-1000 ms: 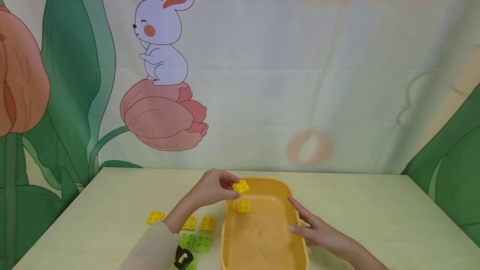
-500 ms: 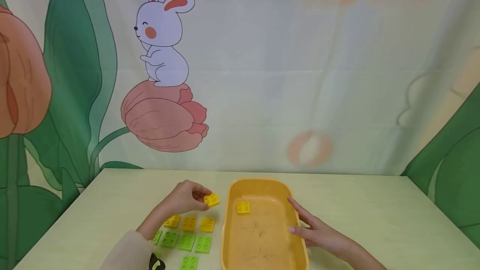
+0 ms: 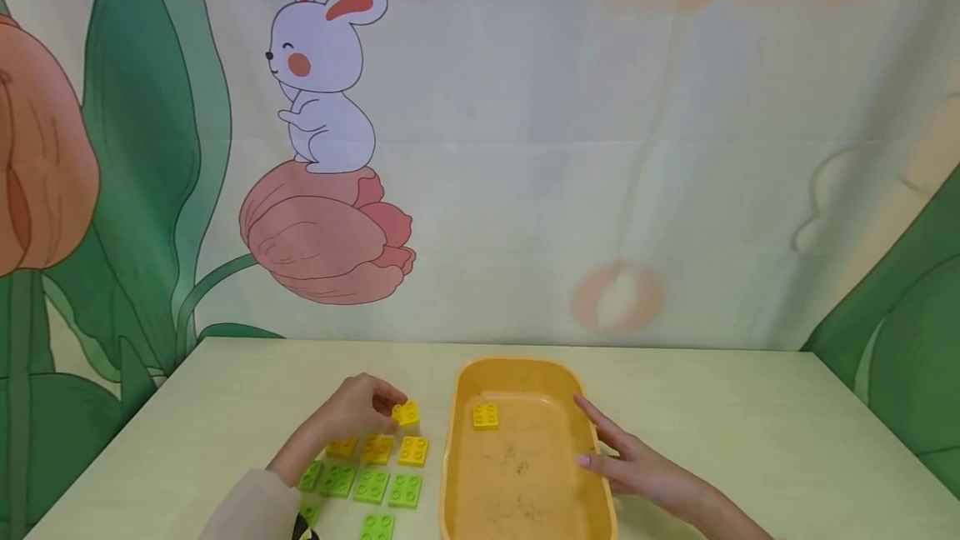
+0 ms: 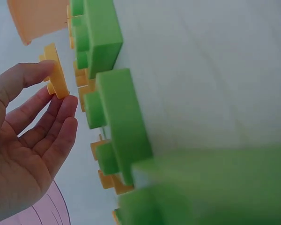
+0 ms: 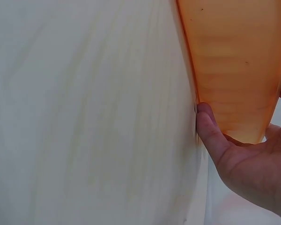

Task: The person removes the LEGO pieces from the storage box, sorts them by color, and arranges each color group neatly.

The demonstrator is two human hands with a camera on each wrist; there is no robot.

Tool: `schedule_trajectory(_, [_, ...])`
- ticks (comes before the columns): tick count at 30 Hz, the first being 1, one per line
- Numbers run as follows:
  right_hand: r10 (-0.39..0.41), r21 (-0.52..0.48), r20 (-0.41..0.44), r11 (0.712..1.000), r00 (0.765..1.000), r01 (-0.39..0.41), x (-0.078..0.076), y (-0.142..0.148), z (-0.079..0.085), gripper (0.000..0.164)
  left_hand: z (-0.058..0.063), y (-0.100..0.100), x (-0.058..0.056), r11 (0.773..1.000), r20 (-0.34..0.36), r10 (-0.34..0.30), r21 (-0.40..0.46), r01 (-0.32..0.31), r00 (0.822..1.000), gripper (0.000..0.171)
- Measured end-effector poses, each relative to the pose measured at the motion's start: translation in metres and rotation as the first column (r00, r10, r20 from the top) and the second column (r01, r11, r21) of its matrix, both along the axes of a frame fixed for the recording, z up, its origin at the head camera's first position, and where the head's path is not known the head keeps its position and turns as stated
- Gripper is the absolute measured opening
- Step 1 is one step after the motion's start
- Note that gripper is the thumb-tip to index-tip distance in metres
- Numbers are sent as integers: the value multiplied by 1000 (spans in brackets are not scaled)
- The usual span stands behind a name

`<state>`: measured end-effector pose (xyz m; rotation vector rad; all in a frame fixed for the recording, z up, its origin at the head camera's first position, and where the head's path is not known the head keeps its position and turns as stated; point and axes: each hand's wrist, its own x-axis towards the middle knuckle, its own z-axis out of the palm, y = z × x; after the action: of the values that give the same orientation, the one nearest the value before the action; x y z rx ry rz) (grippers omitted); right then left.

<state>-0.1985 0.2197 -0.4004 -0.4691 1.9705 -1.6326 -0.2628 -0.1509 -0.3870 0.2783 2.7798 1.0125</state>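
Observation:
My left hand (image 3: 354,407) pinches a yellow building block (image 3: 406,415) between thumb and fingertips, just behind a row of yellow blocks (image 3: 413,451) and left of the tray. Seen from the left wrist, the held block (image 4: 60,75) is turned with its studs toward the palm side. At the right wall of the yellow-orange tray (image 3: 547,473), my right hand (image 3: 652,469) grips the rim, thumb over it and index finger along it. Inside the tray, near its far left corner, lies one yellow block (image 3: 485,416).
Several green blocks (image 3: 405,490) form a row in front of the yellow ones, and another green block (image 3: 377,527) lies nearer. My left forearm and sleeve (image 3: 255,507) partly cover the blocks at the left. Behind the table hangs a printed curtain (image 3: 510,190).
My left hand has moved from above the tray's far left corner to the left and down, carrying the yellow block over toward the row. The right hand and tray stay put.

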Motion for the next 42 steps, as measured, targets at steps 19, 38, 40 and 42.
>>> schedule_trajectory(19, [4,-8,2,1000,1000,-4,0,0,0,71,-4,6,-2,997,-54,-3,-71,0,999,33])
schedule_trajectory(38, [-14,46,-31,999,999,16,1,0,1,69,-7,12,-5,988,-68,55,-142,-64,996,34])
schedule_trajectory(40, [-13,43,-29,999,999,15,1,0,1,69,-7,12,-5,988,-68,61,-141,-70,996,34])
schedule_trajectory(42, [-14,45,-28,999,999,16,1,0,1,69,-7,12,-5,988,-70,59,-139,-68,996,35])
